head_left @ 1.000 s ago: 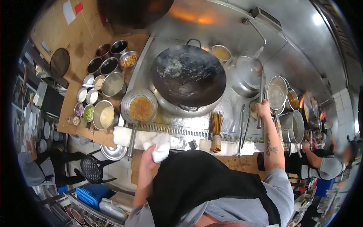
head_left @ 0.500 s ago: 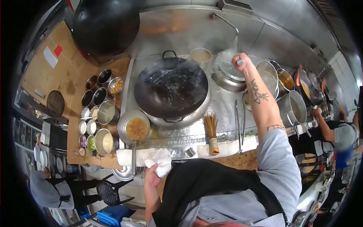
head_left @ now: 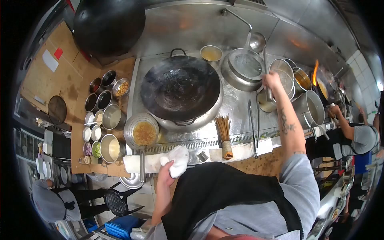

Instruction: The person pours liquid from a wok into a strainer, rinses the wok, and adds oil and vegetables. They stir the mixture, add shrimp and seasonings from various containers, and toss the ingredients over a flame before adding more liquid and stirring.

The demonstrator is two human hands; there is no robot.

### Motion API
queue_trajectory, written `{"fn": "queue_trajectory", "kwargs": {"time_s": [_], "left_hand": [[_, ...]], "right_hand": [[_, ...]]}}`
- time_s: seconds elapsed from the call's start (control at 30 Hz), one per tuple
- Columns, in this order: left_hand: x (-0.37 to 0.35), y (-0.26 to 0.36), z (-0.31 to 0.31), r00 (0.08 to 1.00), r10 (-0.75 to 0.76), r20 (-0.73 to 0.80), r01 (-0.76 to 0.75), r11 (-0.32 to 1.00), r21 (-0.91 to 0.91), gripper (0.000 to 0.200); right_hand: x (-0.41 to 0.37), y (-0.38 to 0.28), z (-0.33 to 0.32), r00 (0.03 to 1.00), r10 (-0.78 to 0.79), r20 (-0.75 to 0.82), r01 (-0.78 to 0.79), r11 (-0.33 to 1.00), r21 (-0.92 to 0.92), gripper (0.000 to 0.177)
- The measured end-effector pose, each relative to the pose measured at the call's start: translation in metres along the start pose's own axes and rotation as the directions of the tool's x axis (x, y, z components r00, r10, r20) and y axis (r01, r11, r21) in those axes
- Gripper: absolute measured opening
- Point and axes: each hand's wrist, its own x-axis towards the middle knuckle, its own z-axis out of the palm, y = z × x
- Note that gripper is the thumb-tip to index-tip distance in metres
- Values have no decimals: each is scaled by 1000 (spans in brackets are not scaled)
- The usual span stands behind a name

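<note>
My right hand (head_left: 273, 81) is wrapped round the handle of a metal ladle (head_left: 257, 42). The ladle's bowl is up near the tap (head_left: 240, 20), beside a water-filled pot (head_left: 244, 66). In my left hand (head_left: 165, 175) is a bunched white cloth (head_left: 176, 162), held at the front edge of the counter. A large black wok (head_left: 180, 90) sits on the burner between my hands, steaming, with a wet, shiny inside. Left of it rests a perforated strainer (head_left: 138, 132) holding golden-brown bits, its handle pointing towards me. A bamboo brush (head_left: 225, 138) lies in front of the wok.
Tongs (head_left: 254, 128) lie to the right of the brush. Several metal pots (head_left: 314, 110) crowd the right side. Ingredient containers (head_left: 110, 148) stand on the left board. Behind the wok is a small bowl of yellowish liquid (head_left: 211, 53). Co-workers (head_left: 352, 136) stand at right and lower left.
My right hand moved right and nearer to me, lifting the ladle away from the pot. The wok's bubbling liquid has sunk to a wet film. My left hand shifted slightly right with the cloth.
</note>
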Motion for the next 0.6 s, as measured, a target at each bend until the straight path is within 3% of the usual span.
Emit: {"fn": "queue_trajectory", "kwargs": {"time_s": [0.07,0.1,0.23,0.37,0.47,0.6], "left_hand": [[9,11,15,999,-26,-33,26,1000,2,49],[18,17,24,999,-39,21,40,996,-77,48],[55,49,85,995,22,99,-25,999,26,48],[107,79,120,990,-70,119,65,997,43,36],[138,70,124,995,-97,4,95,985,143,27],[165,56,106,998,-15,-56,25,984,177,28]], "right_hand": [[-44,16,-1,999,28,36,-31,995,93,6],[-64,24,-1,997,48,61,-56,987,154,8],[-141,54,14,986,133,103,-159,935,317,15],[-217,71,34,981,170,93,-193,902,386,51],[-270,73,36,969,140,205,-217,879,423,61],[-316,79,41,949,95,301,-229,864,448,65]]}}
